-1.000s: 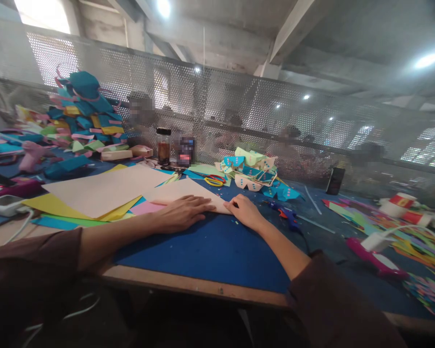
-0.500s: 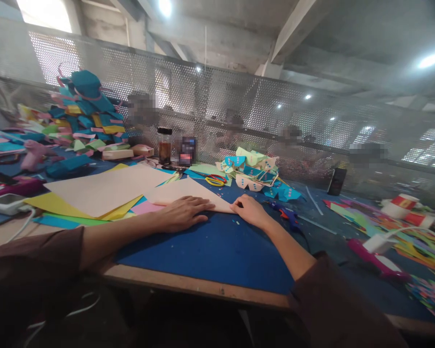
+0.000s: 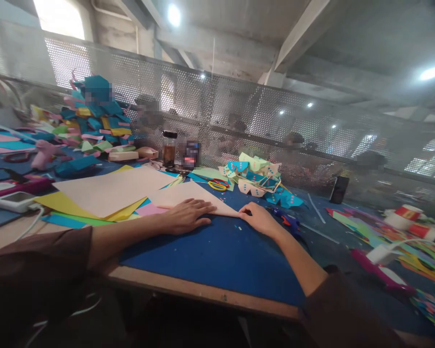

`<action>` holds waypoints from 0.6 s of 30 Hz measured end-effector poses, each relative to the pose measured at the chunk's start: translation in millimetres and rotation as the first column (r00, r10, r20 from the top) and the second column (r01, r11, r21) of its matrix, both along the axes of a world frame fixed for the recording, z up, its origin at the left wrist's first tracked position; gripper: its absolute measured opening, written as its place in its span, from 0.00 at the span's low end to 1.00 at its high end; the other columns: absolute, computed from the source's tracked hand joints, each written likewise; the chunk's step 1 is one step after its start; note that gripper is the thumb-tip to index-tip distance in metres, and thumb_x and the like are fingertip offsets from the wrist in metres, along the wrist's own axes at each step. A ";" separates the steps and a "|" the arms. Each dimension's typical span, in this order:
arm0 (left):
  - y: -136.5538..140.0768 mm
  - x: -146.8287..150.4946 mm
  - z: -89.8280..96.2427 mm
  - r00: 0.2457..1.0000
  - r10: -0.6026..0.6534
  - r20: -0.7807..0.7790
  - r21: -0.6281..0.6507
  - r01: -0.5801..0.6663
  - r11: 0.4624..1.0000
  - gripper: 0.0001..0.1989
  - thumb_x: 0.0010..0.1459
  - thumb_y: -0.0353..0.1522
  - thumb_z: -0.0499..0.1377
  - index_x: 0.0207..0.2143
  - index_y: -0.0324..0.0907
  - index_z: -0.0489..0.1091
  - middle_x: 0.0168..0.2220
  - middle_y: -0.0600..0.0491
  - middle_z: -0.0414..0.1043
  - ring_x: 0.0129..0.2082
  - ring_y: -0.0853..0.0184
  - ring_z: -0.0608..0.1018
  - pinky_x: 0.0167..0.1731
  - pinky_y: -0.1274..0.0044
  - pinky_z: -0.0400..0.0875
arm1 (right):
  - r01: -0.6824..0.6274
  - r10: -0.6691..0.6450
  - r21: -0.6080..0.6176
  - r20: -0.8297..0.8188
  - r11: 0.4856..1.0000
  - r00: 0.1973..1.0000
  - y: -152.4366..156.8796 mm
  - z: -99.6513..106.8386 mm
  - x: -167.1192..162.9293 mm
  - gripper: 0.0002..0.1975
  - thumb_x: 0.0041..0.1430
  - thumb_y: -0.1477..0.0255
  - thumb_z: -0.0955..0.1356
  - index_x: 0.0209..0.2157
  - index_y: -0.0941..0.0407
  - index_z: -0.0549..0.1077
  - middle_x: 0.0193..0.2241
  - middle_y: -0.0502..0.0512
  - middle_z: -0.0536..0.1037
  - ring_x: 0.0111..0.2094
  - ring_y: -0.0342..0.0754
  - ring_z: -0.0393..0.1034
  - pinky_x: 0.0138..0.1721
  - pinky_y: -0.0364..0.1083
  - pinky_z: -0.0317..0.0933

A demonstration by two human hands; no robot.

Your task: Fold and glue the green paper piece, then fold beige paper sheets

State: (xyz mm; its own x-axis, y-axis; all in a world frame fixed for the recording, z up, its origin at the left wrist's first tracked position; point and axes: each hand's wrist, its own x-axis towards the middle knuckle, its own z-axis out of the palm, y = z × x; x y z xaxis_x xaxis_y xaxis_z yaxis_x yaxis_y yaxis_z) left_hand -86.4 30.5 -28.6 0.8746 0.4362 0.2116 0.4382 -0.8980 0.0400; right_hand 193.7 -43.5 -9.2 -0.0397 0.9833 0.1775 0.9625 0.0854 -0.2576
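Observation:
A pale pink sheet of paper (image 3: 195, 195), folded into a triangle, lies on the blue table top (image 3: 203, 256). Flat across its near folded edge rests my left hand (image 3: 190, 215), fingers stretched out. At the sheet's right corner, my right hand (image 3: 259, 218) is closed, thumb and forefinger pinching the tip. Left of the folded sheet lies a stack with a large pale pink sheet (image 3: 108, 188) on top and yellow paper (image 3: 67, 205) beneath. Beyond the fold are scissors (image 3: 218, 184) with red and yellow handles.
Behind my right hand are a pile of cut paper masks (image 3: 253, 174) and a blue glue gun (image 3: 288, 220). A jar (image 3: 169, 149) and a phone (image 3: 191, 154) stand at the back. Purple power strips (image 3: 382, 273) and coloured paper strips (image 3: 420, 263) lie to the right.
The whole view has shifted slightly right and down. Both hands keep nearly the same place on the folded sheet, the right one still pinching its corner.

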 end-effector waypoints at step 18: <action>6.6 0.6 -2.5 1.000 0.028 -0.007 0.016 -0.028 0.999 0.30 0.70 0.52 0.41 0.67 0.50 0.56 0.68 0.48 0.58 0.67 0.55 0.62 0.63 0.60 0.53 | 0.037 -0.038 0.031 0.024 0.999 0.999 -8.5 3.0 9.1 0.13 0.64 0.70 0.64 0.34 0.54 0.81 0.39 0.55 0.80 0.42 0.49 0.74 0.41 0.43 0.59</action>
State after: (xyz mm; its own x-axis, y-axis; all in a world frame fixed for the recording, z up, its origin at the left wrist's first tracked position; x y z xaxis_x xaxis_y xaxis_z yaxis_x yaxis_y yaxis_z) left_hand -85.8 37.1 -31.2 0.8636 0.4573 0.2122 0.4636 -0.8858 0.0225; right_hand 202.8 -51.9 -6.2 -0.0073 0.9783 0.2073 0.9712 0.0563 -0.2313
